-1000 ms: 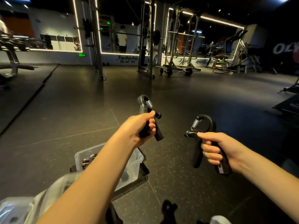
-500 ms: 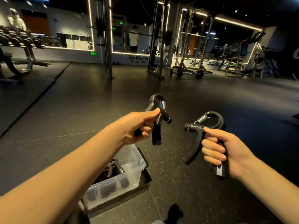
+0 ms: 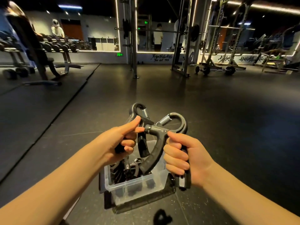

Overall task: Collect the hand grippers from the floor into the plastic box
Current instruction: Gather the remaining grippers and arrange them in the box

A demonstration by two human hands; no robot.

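My left hand (image 3: pixel 119 142) grips a black hand gripper (image 3: pixel 142 143) with a steel spring, held upright. A second black hand gripper (image 3: pixel 155 153) is held in my right hand (image 3: pixel 183 158) by one handle, its other handle hanging free. The two grippers nearly touch at their tops. Both hover directly above a clear plastic box (image 3: pixel 134 189) on the floor. Several black hand grippers (image 3: pixel 125 171) lie inside the box, partly hidden by my hands.
The box rests on a black mat (image 3: pixel 142 203) on the dark rubber floor (image 3: pixel 211 120). A small black object (image 3: pixel 162 218) lies near the bottom edge. A dumbbell rack (image 3: pixel 53 46) and bench stand far left; squat racks (image 3: pixel 183 46) and a person (image 3: pixel 158 38) are far behind.
Both hands have moved toward each other and now hold their grippers over the box. The view has shifted so the box sits below the hands.
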